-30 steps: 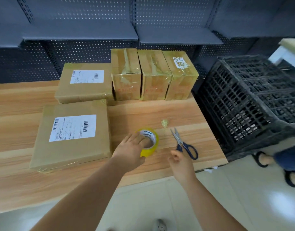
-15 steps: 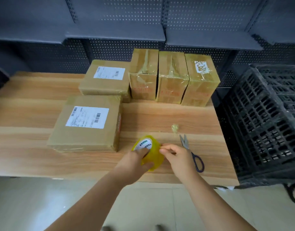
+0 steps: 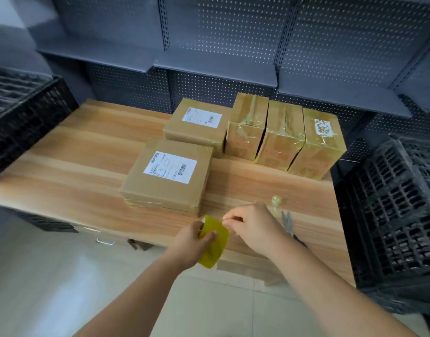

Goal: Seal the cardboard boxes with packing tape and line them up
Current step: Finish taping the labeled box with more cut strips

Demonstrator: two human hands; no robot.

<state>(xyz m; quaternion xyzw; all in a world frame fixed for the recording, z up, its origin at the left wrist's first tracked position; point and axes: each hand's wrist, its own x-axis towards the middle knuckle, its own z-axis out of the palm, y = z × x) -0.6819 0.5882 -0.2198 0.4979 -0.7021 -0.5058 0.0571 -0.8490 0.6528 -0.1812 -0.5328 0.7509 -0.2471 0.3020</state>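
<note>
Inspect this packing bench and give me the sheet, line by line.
Surface: wooden table, with boxes on its right half.
Job's things: near flat box and far flat box, both labelled; row of three tall boxes, taped, side by side at the back; yellow tape roll at the table's near edge.
Clutter: scissors, partly hidden by the right hand; tape scrap.
Grips: left hand holds the tape roll; right hand pinches at its upper edge.
Cables: nothing seen.
Surroundings: left black crate; right black crate; grey pegboard shelving behind.
</note>
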